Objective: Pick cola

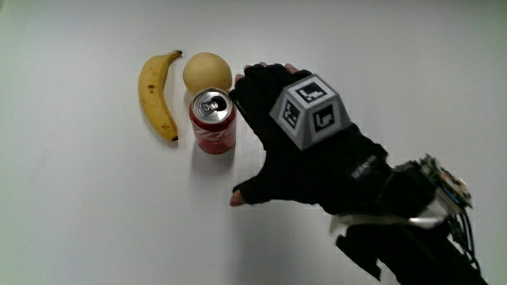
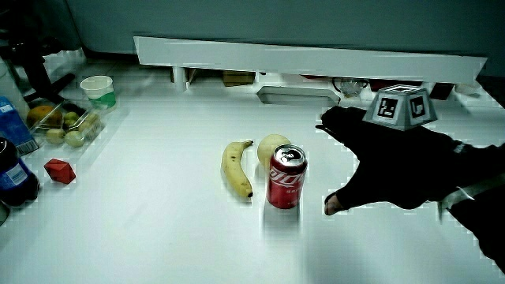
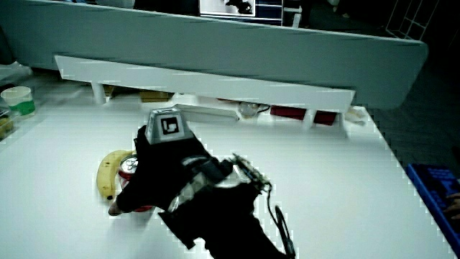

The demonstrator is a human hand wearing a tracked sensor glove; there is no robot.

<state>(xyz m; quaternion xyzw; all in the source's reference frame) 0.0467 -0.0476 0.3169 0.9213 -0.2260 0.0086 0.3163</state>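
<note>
The fingers are spread wide and hold nothing; the thumb is splayed away from them, so that the hand forms an open span facing the cola can. The hand is just beside the can, with a narrow strip of bare table showing between them, so no contact is evident. In a side view the hand is likewise apart from the can; in a side view from another angle the hand covers most of the can.

The can stands upright on the table, tab upward. A pale round fruit sits touching or nearly touching the can, farther from the person than it; which of the two cannot be told. A banana lies near the can, on the side away from the hand.

Risks, as judged from this arrangement: the fingertips are already close to the round fruit, so closing around the can may push the fruit and set it rolling. A sideways approach that meets the can before the thumb closes could tip it or slide it toward the banana. A grasp placed high on the smooth wall may slip.
</note>
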